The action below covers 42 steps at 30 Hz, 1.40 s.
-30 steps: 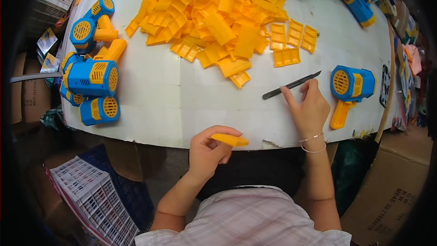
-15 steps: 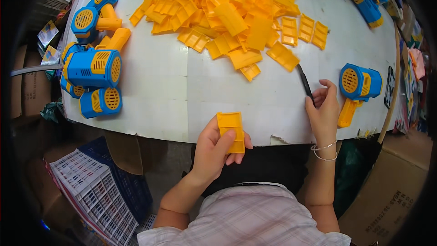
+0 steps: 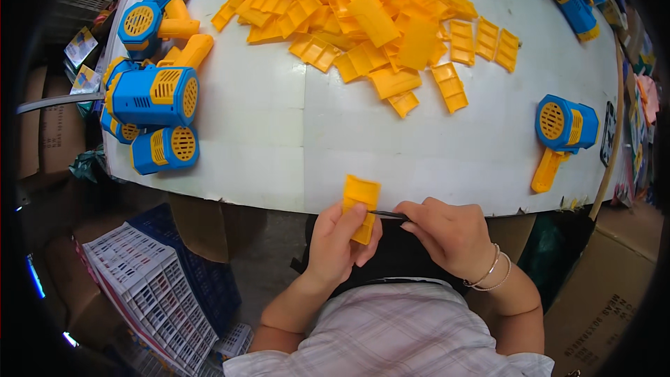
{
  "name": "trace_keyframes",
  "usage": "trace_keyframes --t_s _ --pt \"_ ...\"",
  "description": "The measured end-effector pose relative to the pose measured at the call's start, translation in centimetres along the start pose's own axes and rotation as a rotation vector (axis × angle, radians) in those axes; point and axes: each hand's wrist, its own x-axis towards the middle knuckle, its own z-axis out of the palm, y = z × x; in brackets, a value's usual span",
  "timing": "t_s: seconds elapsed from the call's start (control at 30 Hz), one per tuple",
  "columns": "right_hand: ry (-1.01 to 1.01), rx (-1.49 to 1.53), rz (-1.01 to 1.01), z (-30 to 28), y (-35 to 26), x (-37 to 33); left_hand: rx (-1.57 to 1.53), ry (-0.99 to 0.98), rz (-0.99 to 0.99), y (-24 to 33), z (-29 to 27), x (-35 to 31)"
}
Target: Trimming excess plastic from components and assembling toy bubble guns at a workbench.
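Note:
In front of my body, my left hand [image 3: 333, 243] grips a small yellow plastic cover [image 3: 361, 190] with raised ribs, thumb pressed on its face. My right hand [image 3: 452, 234] is closed on a slim black pen-like tool [image 3: 391, 215]. The tool's thin tip meets the cover's right edge beside my left thumb; its exact shape is too small to tell. On the table beyond both hands lies a heap of similar yellow covers [image 3: 375, 21], with several loose ones [image 3: 449, 88] at its near right side.
Blue and yellow toy-like housings with handles [image 3: 153, 98] cluster on the table's left. Another blue and yellow housing [image 3: 567, 126] lies at the right, beside a dark phone-like object [image 3: 608, 132]. White and blue crates [image 3: 150, 286] stand below left, a cardboard box [image 3: 607, 293] below right.
My right hand has come from the table toward my left hand, bringing the black tool to the cover's edge. The loose cover near the heap has turned and shifted. The view has moved slightly.

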Motion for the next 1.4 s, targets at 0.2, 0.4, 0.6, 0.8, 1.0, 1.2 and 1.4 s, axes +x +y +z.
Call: trace_keyframes --t_s 0.2,0.4,0.6,0.8,1.0,1.2,1.4 --pt "0.218 -0.082 0.089 0.2 2.8 1.6 0.081 -0.006 0.134 -0.3 0.4 -1.3" --pt "0.107 0.194 0.107 -0.4 1.2 0.5 0.064 0.094 0.216 1.1 0.6 0.0" --pt "0.043 0.137 0.084 -0.1 0.5 0.2 0.039 0.078 0.125 1.3 0.8 0.1" --pt "-0.022 -0.021 0.042 -0.3 1.2 0.4 0.03 0.045 0.083 1.1 0.8 0.3" --pt "-0.034 -0.052 0.066 0.1 0.7 0.5 0.03 0.14 0.167 0.4 1.0 1.3" --pt "-0.018 -0.024 0.064 -0.2 2.0 1.0 0.089 0.116 0.189 0.6 0.2 1.3" --pt "-0.026 -0.068 0.104 0.0 2.4 1.3 0.256 0.212 0.265 0.7 0.9 1.5"
